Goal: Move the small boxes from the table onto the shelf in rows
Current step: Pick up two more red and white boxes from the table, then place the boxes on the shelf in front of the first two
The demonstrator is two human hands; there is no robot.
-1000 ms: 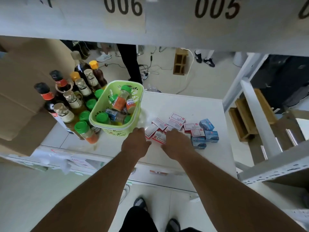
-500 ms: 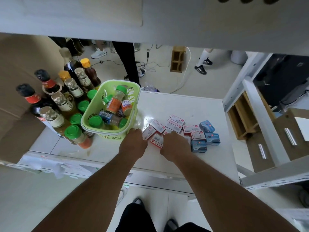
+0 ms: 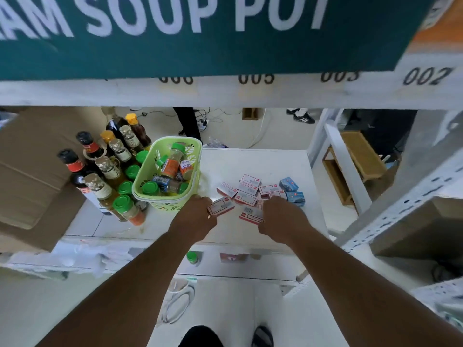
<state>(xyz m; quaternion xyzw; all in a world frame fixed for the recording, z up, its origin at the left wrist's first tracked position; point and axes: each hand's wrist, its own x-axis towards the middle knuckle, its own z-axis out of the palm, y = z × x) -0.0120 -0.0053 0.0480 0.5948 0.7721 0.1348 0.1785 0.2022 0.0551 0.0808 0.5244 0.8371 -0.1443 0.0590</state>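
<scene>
Several small red-and-white boxes (image 3: pixel 246 190) lie scattered on the white table (image 3: pixel 250 161), with two blue boxes (image 3: pixel 292 190) at their right. My left hand (image 3: pixel 194 216) holds one red-and-white box (image 3: pixel 220 206) lifted above the table edge. My right hand (image 3: pixel 281 217) grips another red-and-white box (image 3: pixel 250 214) by its near end. The white shelf beam (image 3: pixel 225 92) with numbers 006 to 002 runs across above the table.
A green basket (image 3: pixel 190 150) of spice jars stands left of the boxes, with sauce bottles (image 3: pixel 100 166) and a cardboard box (image 3: pixel 30 171) further left. A green carton marked SOUP POT (image 3: pixel 175 33) sits on the upper shelf. A metal rack (image 3: pixel 400 196) is at right.
Both hands have closed on a box each and drawn back toward me. The view has tilted up, bringing the green carton and more of the shelf beam into sight.
</scene>
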